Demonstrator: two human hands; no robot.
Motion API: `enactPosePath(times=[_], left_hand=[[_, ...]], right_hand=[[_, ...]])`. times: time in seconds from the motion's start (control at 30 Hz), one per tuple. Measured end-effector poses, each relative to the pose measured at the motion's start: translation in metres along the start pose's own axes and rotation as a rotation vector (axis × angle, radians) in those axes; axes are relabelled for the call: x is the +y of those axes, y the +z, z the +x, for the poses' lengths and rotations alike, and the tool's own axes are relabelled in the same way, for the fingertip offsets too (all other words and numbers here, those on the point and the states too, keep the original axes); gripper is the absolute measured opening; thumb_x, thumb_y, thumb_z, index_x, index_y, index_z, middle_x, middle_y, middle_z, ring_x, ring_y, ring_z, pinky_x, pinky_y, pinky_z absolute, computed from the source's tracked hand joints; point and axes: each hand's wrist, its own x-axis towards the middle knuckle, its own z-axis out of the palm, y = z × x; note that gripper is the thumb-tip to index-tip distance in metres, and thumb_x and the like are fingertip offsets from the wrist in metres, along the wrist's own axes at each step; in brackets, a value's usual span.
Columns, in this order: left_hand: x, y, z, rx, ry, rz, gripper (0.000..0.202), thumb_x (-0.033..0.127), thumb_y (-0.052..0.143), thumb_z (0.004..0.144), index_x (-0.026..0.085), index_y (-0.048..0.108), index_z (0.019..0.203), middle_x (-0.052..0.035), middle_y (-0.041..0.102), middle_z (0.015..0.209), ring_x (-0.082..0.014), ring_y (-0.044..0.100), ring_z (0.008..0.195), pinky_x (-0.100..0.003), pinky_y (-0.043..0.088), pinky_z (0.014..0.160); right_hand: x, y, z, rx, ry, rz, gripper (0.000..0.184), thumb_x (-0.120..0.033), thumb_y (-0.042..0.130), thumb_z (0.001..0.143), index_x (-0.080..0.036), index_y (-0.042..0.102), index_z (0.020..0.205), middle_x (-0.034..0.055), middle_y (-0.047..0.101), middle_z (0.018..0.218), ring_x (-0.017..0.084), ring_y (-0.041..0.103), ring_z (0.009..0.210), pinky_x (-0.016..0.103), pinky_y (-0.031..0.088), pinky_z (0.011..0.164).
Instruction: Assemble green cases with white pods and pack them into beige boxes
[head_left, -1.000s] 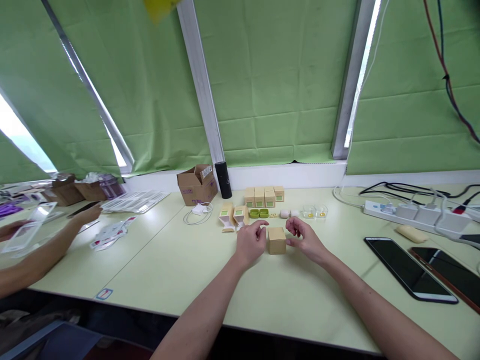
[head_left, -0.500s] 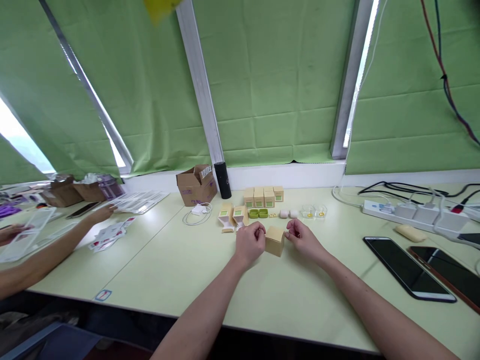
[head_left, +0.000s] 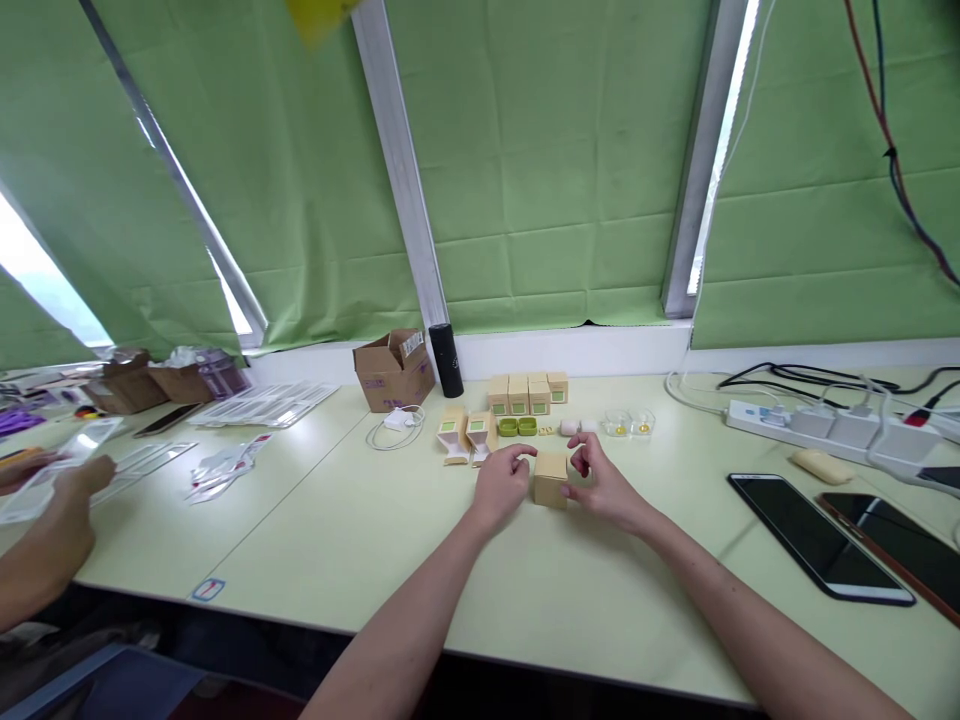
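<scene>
A small tan cardboard box (head_left: 551, 479) stands on the pale green table (head_left: 360, 530) between my two hands. My left hand (head_left: 501, 484) is curled against its left side, fingers bent. My right hand (head_left: 600, 480) grips its right side with curled fingers. Just behind lie two opened tan boxes with green labels (head_left: 466, 435), two green cases (head_left: 517, 426), two small white cases (head_left: 577, 427) and two clear trays (head_left: 630, 423). Several closed tan boxes (head_left: 527, 392) stand in a row further back.
A brown carton (head_left: 394, 370), a black cylinder (head_left: 445, 360) and a white cable (head_left: 396, 425) sit at the back. Two phones (head_left: 821, 540) and a power strip (head_left: 832, 430) lie right. A co-worker's hand (head_left: 67, 490) handles clear packaging at far left.
The box tilted up between my hands, then came back down flat, and my right hand closed onto its side. The co-worker's hand drew back toward the left edge.
</scene>
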Motion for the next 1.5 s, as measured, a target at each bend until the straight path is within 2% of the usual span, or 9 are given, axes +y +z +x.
enactPosePath(times=[0.4, 0.6, 0.87, 1.1, 1.23, 1.37, 1.5], left_hand=[[0.005, -0.003, 0.0, -0.006, -0.08, 0.008, 0.019, 0.018, 0.054, 0.082, 0.018, 0.073, 0.083, 0.0052, 0.045, 0.049, -0.0136, 0.042, 0.05, -0.026, 0.031, 0.056], [0.004, -0.003, -0.001, -0.004, -0.047, -0.009, 0.015, 0.019, 0.055, 0.081, 0.018, 0.069, 0.076, 0.0045, 0.047, 0.051, -0.013, 0.043, 0.051, -0.026, 0.03, 0.056], [0.003, -0.001, -0.002, -0.015, -0.032, -0.018, 0.017, 0.019, 0.055, 0.081, 0.017, 0.07, 0.075, 0.0041, 0.049, 0.051, -0.012, 0.043, 0.051, -0.026, 0.031, 0.055], [0.004, 0.0, -0.003, -0.029, -0.035, -0.016, 0.019, 0.018, 0.055, 0.082, 0.018, 0.072, 0.076, 0.0042, 0.049, 0.052, -0.0124, 0.044, 0.051, -0.026, 0.03, 0.055], [0.008, -0.003, -0.003, 0.019, -0.068, 0.05, 0.019, 0.015, 0.053, 0.082, 0.019, 0.07, 0.075, 0.0049, 0.047, 0.051, -0.013, 0.045, 0.052, -0.027, 0.033, 0.058], [0.012, -0.005, -0.002, 0.077, -0.051, 0.058, 0.018, 0.014, 0.051, 0.086, 0.02, 0.067, 0.08, 0.0029, 0.056, 0.06, -0.0143, 0.051, 0.057, -0.028, 0.039, 0.062], [0.013, -0.006, -0.001, 0.155, 0.061, 0.113, 0.015, 0.013, 0.051, 0.087, 0.021, 0.064, 0.091, -0.0028, 0.069, 0.082, -0.0185, 0.062, 0.076, -0.034, 0.048, 0.079]], right_hand=[[0.02, -0.011, 0.012, 0.029, 0.049, -0.024, 0.039, -0.032, 0.065, 0.075, -0.027, 0.044, 0.108, -0.0083, 0.044, 0.074, 0.016, 0.047, 0.068, 0.03, 0.04, 0.069], [0.02, -0.007, 0.012, 0.033, 0.077, 0.049, 0.032, -0.037, 0.06, 0.08, -0.026, 0.045, 0.105, -0.0065, 0.056, 0.07, 0.018, 0.052, 0.066, 0.03, 0.04, 0.065], [0.016, -0.005, 0.012, 0.095, 0.026, 0.114, 0.022, -0.032, 0.055, 0.082, -0.026, 0.046, 0.101, -0.0036, 0.063, 0.073, 0.02, 0.062, 0.076, 0.034, 0.043, 0.075], [0.02, -0.005, 0.013, 0.123, 0.039, 0.149, 0.02, -0.032, 0.054, 0.084, -0.026, 0.046, 0.101, -0.0009, 0.067, 0.077, 0.023, 0.067, 0.086, 0.035, 0.045, 0.079], [0.027, -0.008, 0.016, 0.146, 0.105, 0.057, 0.021, -0.031, 0.051, 0.081, -0.026, 0.047, 0.101, -0.0022, 0.064, 0.075, 0.021, 0.064, 0.079, 0.033, 0.045, 0.073], [0.035, -0.012, 0.018, 0.146, 0.174, -0.04, 0.02, -0.033, 0.05, 0.08, -0.026, 0.05, 0.098, -0.0026, 0.063, 0.071, 0.02, 0.058, 0.068, 0.031, 0.041, 0.063], [0.039, -0.014, 0.021, 0.145, 0.178, -0.084, 0.015, -0.033, 0.053, 0.078, -0.025, 0.056, 0.09, -0.0017, 0.062, 0.067, 0.02, 0.057, 0.066, 0.031, 0.04, 0.064]])
